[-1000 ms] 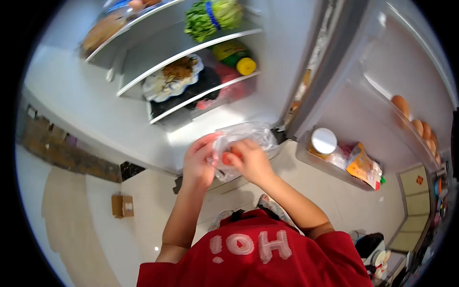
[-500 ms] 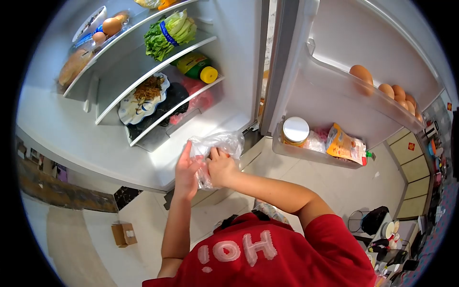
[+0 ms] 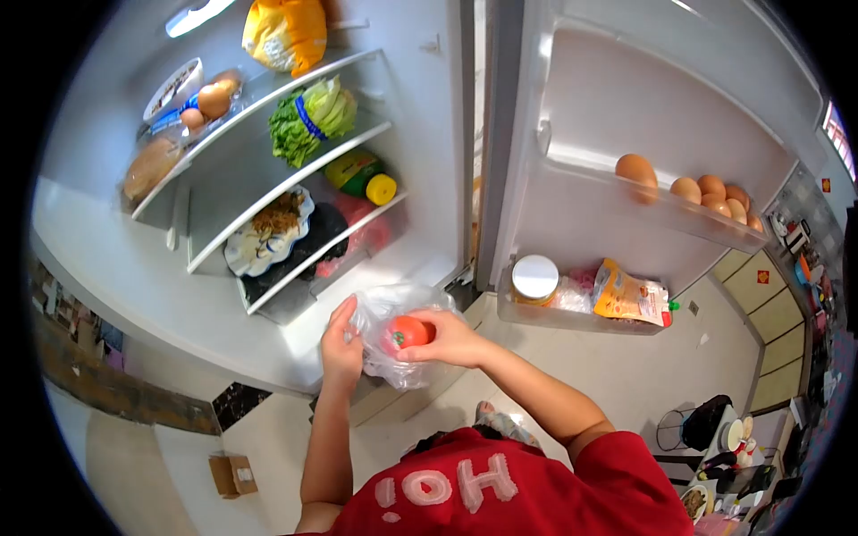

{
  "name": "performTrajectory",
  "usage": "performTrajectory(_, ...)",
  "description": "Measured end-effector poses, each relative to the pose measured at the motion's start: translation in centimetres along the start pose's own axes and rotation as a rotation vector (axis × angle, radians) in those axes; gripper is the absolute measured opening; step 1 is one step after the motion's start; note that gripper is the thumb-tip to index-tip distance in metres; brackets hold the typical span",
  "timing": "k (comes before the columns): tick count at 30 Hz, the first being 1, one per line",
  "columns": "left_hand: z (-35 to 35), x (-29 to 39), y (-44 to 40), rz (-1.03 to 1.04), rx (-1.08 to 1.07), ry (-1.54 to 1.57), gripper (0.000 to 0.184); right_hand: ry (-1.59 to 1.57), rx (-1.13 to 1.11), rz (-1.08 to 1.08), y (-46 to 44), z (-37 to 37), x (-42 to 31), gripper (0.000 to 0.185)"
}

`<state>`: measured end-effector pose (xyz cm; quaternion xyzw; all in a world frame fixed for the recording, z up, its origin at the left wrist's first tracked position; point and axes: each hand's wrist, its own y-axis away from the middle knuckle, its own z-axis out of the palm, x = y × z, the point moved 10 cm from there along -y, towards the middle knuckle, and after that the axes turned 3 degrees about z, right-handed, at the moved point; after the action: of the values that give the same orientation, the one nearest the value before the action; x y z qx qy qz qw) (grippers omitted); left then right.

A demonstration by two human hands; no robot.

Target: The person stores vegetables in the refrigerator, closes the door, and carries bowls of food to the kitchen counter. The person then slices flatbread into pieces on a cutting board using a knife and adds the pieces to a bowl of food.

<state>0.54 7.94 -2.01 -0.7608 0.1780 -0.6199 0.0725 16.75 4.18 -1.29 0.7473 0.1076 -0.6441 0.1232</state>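
Note:
A red tomato (image 3: 408, 331) shows at the mouth of a clear plastic bag (image 3: 402, 366), its green stem end facing left. My right hand (image 3: 450, 339) is closed around the tomato from the right. On the bag's left side, my left hand (image 3: 342, 347) grips the plastic edge with its fingers. Both hands are in front of the open fridge's lower part. Behind them, the fridge shelves hold lettuce (image 3: 313, 122), a green bottle with a yellow cap (image 3: 360, 176) and a plate of food (image 3: 270, 234).
The open fridge door at right carries eggs (image 3: 712, 192), a white-lidded jar (image 3: 535, 279) and an orange pouch (image 3: 628, 296). A yellow bag (image 3: 284, 34) sits on the top shelf. A cardboard box (image 3: 233, 476) stands on the floor at lower left.
The tomato, hidden in the bag half a second ago, is now plainly visible in my right hand. The view has shifted, showing more of the fridge's top.

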Motion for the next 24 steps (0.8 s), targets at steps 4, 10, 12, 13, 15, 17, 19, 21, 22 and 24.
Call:
performTrajectory(4, 1.5, 2.7, -1.4, 0.107, -0.022, -0.069, 0.063, -0.602, -0.076, 0.037, 3.4, -2.1, -2.2, 0.066)
performTrajectory(10, 6.5, 8.5, -3.4, 0.257, -0.127, 0.076, 0.057, -0.499, 0.095, -0.540, 11.5, -8.4, -13.4, 0.079)
performTrajectory(12, 8.3, 10.9, -3.8, 0.263, -0.142, 0.143, 0.057, -0.197, 0.188, -0.777, 14.2, -11.4, -17.3, 0.081)
performTrajectory(13, 9.0, 11.6, -4.1, 0.253, -0.150, 0.202, 0.057, -0.077, 0.230, -0.884, 15.7, -12.2, -19.7, 0.079)
performTrajectory(15, 9.9, 12.2, -5.0, 0.325, -0.162, 0.213, 0.059, -0.240, 0.474, -0.810, 16.8, -15.1, -21.3, 0.086)
performTrajectory(17, 10.5, 12.7, -5.8, 0.348, -0.137, 0.148, 0.061, -0.311, 0.606, -0.756, 17.9, -17.0, -23.2, 0.086)
performTrajectory(19, 11.3, 13.3, -5.7, 0.329, -0.155, 0.188, 0.061, 0.255, 0.785, -0.764, 18.1, -17.9, -26.3, 0.074)
performTrajectory(21, 12.0, 13.4, -5.4, 0.305, -0.173, 0.213, 0.061, 0.429, 0.899, -0.723, 16.8, -17.9, -27.3, 0.062)
performTrajectory(22, 12.5, 13.4, -5.2, 0.295, -0.187, 0.270, 0.061, 0.596, 0.957, -0.642, 15.5, -18.4, -27.2, 0.060)
performTrajectory(24, 12.8, 13.5, -4.8, 0.296, -0.219, 0.345, 0.060, 0.905, 1.030, -0.488, 13.9, -18.6, -27.2, 0.056)
